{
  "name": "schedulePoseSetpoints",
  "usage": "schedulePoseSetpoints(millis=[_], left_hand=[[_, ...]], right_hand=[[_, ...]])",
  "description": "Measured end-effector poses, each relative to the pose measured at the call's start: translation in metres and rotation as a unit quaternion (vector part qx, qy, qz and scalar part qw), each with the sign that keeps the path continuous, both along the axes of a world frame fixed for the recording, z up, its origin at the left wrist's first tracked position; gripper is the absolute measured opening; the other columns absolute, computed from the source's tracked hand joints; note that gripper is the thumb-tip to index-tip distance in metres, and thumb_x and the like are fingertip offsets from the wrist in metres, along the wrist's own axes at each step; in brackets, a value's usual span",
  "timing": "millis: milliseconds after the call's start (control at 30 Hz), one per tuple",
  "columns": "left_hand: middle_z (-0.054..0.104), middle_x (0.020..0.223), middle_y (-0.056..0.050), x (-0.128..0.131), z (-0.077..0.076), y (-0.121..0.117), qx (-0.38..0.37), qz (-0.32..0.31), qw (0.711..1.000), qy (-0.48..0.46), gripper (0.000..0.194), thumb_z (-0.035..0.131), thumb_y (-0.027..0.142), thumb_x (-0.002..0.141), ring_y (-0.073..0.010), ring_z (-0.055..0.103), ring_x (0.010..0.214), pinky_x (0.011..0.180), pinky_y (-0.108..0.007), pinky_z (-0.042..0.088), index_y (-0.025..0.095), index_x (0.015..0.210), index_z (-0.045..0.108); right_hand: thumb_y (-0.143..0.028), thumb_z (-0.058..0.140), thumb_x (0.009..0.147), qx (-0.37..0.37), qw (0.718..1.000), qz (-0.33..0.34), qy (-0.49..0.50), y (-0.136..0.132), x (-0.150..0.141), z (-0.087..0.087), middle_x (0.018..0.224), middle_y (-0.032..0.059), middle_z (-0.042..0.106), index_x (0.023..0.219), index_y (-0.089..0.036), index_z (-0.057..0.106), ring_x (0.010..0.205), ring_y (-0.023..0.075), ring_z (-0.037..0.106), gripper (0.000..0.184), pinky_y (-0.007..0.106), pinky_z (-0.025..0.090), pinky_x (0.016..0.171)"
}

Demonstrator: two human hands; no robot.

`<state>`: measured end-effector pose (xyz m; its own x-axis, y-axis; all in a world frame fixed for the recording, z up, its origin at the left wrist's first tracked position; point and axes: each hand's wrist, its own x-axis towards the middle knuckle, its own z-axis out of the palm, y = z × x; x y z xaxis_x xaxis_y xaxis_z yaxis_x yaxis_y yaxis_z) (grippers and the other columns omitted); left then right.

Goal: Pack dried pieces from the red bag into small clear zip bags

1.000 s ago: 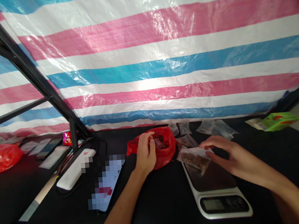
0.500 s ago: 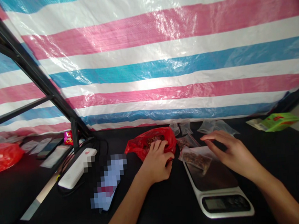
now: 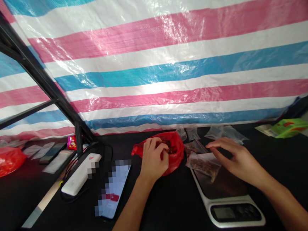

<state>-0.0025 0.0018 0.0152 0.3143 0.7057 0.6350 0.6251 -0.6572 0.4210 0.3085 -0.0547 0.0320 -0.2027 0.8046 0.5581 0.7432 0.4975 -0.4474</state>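
My left hand (image 3: 153,159) rests in the mouth of a red plastic bag (image 3: 176,150) of brown bits, its fingers curled closed around something I cannot make out. A small clear zip bag (image 3: 203,164) with brown contents lies on the dark platform of a white kitchen scale (image 3: 225,195). Over the scale's far right side hovers my right hand (image 3: 236,159), fingers spread and flat, its fingertips at the zip bag's edge, holding nothing.
Several empty clear bags (image 3: 224,132) lie behind the scale. A phone (image 3: 112,190) and a white power bank (image 3: 80,173) with cables sit to the left. A green packet (image 3: 287,127) lies far right, another red bag (image 3: 3,161) far left. A black metal frame (image 3: 45,88) rises at left.
My left hand dropped to the table beside the red bag, then went back into the bag's mouth. My right hand stayed over the scale, shifting only slightly.
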Motion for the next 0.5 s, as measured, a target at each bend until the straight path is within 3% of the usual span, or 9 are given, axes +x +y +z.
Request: schedulePoseSetpoints(millis=[100, 333, 500], left_hand=[[0.066, 0.104, -0.007, -0.003, -0.007, 0.007, -0.005, -0.003, 1.000, -0.019, 0.028, 0.055, 0.003, 0.090, -0.0252, 0.057, 0.101, 0.093, -0.043, 0.049, 0.023, 0.101, 0.072], [0.068, 0.094, -0.005, 0.003, -0.013, 0.004, 0.008, -0.108, 0.993, -0.042, 0.025, 0.055, 0.001, 0.088, -0.0214, 0.062, 0.093, 0.086, -0.037, 0.050, 0.021, 0.090, 0.070], [0.067, 0.092, -0.006, 0.004, -0.013, 0.002, 0.029, -0.129, 0.989, -0.073, 0.024, 0.054, 0.002, 0.089, -0.0201, 0.064, 0.090, 0.083, -0.035, 0.051, 0.021, 0.088, 0.069]], right_hand=[[-0.030, 0.062, 0.101, -0.013, 1.000, 0.024, 0.004, -0.004, -0.007, 0.006, 0.105, 0.0052, 0.075, 0.110, -0.030, 0.072, 0.102, 0.0271, 0.070, 0.013, 0.043, 0.055, 0.090], [-0.028, 0.062, 0.101, -0.032, 0.998, 0.047, 0.007, -0.012, -0.018, 0.012, 0.108, 0.0051, 0.074, 0.113, -0.031, 0.071, 0.104, 0.0269, 0.069, 0.016, 0.043, 0.054, 0.094], [-0.032, 0.061, 0.102, -0.053, 0.998, 0.043, -0.011, -0.011, -0.020, 0.010, 0.114, 0.0064, 0.074, 0.119, -0.031, 0.069, 0.112, 0.0286, 0.067, 0.019, 0.047, 0.052, 0.100]])
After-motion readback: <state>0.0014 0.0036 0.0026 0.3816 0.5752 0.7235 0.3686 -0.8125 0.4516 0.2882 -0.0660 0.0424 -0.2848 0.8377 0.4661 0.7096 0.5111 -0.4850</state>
